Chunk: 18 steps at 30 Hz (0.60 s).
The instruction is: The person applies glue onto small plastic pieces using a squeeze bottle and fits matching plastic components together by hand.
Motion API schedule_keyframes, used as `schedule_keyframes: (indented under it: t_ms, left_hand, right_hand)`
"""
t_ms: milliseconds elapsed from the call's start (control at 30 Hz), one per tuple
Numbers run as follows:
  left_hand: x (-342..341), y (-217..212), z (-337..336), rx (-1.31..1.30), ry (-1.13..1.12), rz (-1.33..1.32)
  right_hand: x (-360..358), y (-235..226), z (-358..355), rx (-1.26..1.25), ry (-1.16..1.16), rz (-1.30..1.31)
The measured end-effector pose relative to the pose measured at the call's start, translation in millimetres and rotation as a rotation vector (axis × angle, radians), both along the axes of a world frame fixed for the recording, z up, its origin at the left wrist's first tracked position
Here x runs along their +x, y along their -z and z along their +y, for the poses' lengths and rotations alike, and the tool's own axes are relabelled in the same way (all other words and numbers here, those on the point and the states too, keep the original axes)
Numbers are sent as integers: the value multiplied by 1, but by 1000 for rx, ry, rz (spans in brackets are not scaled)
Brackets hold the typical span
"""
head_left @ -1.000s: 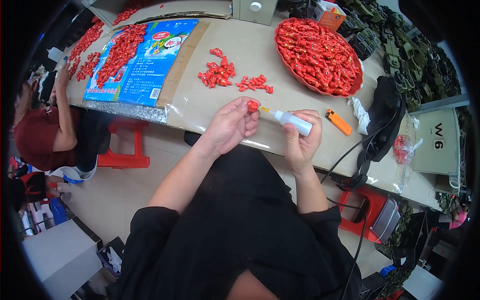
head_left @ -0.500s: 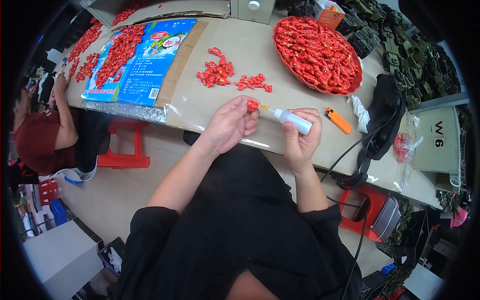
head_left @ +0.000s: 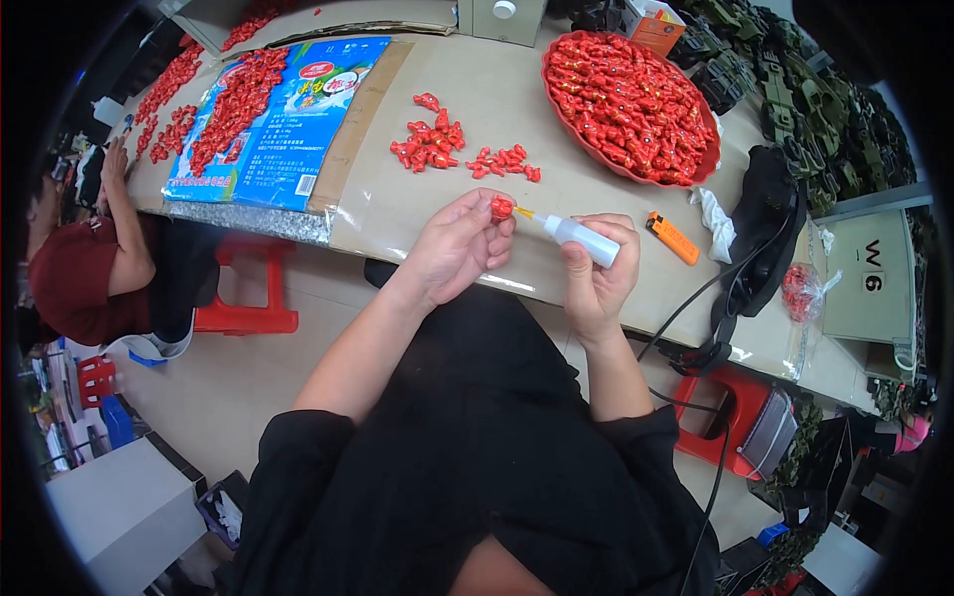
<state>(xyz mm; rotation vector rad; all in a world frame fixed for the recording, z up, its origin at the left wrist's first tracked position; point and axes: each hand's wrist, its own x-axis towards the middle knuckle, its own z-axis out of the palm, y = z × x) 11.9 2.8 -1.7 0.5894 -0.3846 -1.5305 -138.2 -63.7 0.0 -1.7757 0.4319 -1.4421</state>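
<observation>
Seen from above, at the near edge of a paper-covered desk (head_left: pixel 467 149): left hand (head_left: pixel 452 248) pinching a small red piece (head_left: pixel 502 208) between thumb and fingertips, right hand (head_left: pixel 596 273) wrapped around a small white squeeze bottle (head_left: pixel 579 238), its yellow nozzle touching the red piece. Just beyond the red piece, two small heaps of similar red pieces (head_left: pixel 452 149); farther right, a red tray (head_left: pixel 696 169) heaped with more. An orange lighter (head_left: pixel 673 236) just right of the bottle. To do well, probably — a steady pinch, nozzle tip kept on the seam, a gentle squeeze for one small drop, fingertips clear of the wet spot — forearms braced against the desk edge.
</observation>
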Motion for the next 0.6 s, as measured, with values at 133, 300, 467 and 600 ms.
schedule_keyframes:
  t_ms: [133, 300, 467, 600]
  left_hand:
    - [1, -1, 0, 5, 4, -4]
    - [2, -1, 1, 4, 5, 12]
    - [1, -2, 3, -3, -4, 8]
    - [-3, 6, 4, -117, 3, 64]
  right_hand:
    - [1, -1, 1, 37, -4, -3]
    - [0, 1, 0, 158, -36, -85]
    - [-1, -10, -1, 569, -226, -334]
    - [2, -14, 3, 769, -243, -394]
